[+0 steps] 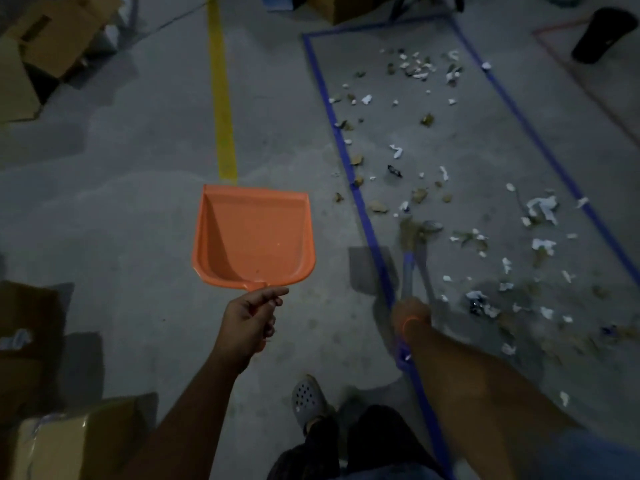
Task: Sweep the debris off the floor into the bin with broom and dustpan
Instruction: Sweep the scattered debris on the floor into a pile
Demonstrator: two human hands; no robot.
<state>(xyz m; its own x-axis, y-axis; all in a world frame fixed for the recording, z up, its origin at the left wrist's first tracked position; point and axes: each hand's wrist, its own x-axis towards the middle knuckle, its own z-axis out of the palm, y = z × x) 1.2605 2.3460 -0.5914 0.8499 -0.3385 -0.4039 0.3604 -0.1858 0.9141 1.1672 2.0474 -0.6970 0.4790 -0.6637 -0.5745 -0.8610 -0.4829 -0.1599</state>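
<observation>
Presently the left hand [251, 318] is gripping the handle of an orange dustpan [254, 235], fingers curled round it and the thumb lying along the top; the pan is extending forward from that hand, held above the grey concrete floor [138, 202] with its open mouth pointing away from the person. Nothing but a few specks is showing inside the pan. The right hand [410, 315] is blurred, but its fingers are appearing closed round the blue shaft of a broom [408, 261], and an orange band is sitting at the wrist. The broom's bristle head is lying just ahead of that hand, touching the floor inside a rectangle of blue tape [360, 202]. Debris [540, 209], made up of torn white paper scraps and brown leaf bits, is lying scattered ahead of and to the outer side of the right hand, nearly all within the taped area, with a few pieces sitting on or just beyond the tape line nearer the dustpan. A black bin [601, 34] is standing far ahead of the right hand, well apart from the debris and tilted in this view. A yellow floor stripe [221, 98] is running directly ahead of the dustpan. Cardboard boxes [45, 43] are resting far ahead and to the outer side of the left hand, and more are sitting close beside the left forearm. A grey clog [306, 400] is showing below, between the two arms.
</observation>
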